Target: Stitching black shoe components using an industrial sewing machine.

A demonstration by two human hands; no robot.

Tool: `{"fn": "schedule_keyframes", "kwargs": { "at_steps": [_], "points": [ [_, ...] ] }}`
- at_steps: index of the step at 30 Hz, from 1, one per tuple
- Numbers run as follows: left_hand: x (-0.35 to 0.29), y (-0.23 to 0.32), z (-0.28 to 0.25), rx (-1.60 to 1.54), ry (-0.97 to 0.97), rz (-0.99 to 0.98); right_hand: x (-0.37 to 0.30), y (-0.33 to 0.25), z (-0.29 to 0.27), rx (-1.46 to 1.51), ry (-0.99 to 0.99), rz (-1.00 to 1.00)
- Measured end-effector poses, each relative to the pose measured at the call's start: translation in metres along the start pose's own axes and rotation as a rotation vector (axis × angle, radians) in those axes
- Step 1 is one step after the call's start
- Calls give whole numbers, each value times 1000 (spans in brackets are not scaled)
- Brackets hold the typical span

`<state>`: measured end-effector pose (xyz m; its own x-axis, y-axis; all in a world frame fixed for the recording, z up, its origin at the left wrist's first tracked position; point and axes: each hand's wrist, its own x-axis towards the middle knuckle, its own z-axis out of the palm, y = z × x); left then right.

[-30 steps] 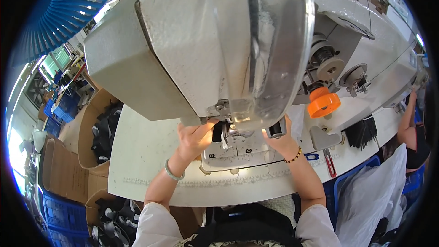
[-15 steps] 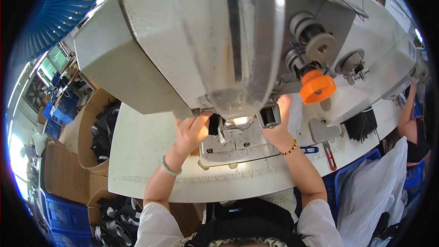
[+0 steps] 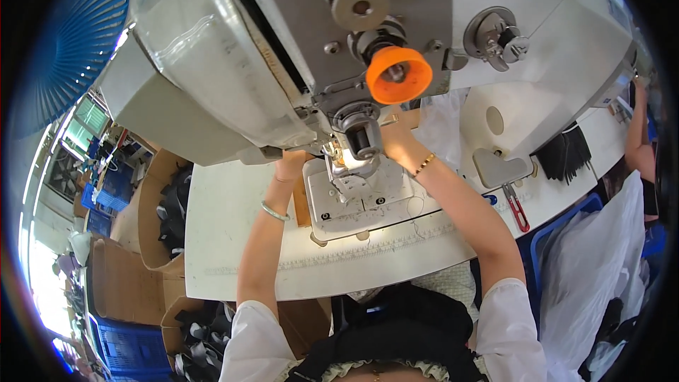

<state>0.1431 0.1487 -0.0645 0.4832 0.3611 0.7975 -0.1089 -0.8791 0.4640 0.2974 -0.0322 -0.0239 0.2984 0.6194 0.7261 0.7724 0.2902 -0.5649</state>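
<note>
Right hand (image 3: 399,138) has moved back past the smooth, flat plate (image 3: 389,185); left hand (image 3: 291,165) sits by its left corner. I can't tell their grip.

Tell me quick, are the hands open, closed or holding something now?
Left hand: can't tell, partly hidden behind the sewing machine.
Right hand: can't tell, partly hidden there too.

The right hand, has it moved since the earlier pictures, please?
Yes: the right hand has moved forward and leftward relative to the white sewing-machine base plate.
</note>
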Motion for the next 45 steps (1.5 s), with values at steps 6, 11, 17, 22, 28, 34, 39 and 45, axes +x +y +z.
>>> {"fn": "schedule_keyframes", "kwargs": {
  "at_steps": [6,11,17,22,28,34,39,45],
  "points": [
    [16,31,-41,373,-294,-7,15,-2,4,-560,73,-496],
    [18,77,-39,355,-113,140,18,10,11,-812,-292,-443],
    [19,56,-41,252,55,297,16,33,14,-777,-323,-311],
    [14,59,-47,233,128,200,15,-16,-16,-756,-239,-377],
    [17,84,-49,207,92,277,3,-24,-30,198,-11,227],
    [12,95,-59,325,44,496,4,-45,-45,-104,-114,-216],
    [16,123,-60,370,2,625,4,-69,-49,-4,-36,-230],
    [13,128,-59,350,11,613,-5,-64,-57,-278,-177,-262]
  ]
}}
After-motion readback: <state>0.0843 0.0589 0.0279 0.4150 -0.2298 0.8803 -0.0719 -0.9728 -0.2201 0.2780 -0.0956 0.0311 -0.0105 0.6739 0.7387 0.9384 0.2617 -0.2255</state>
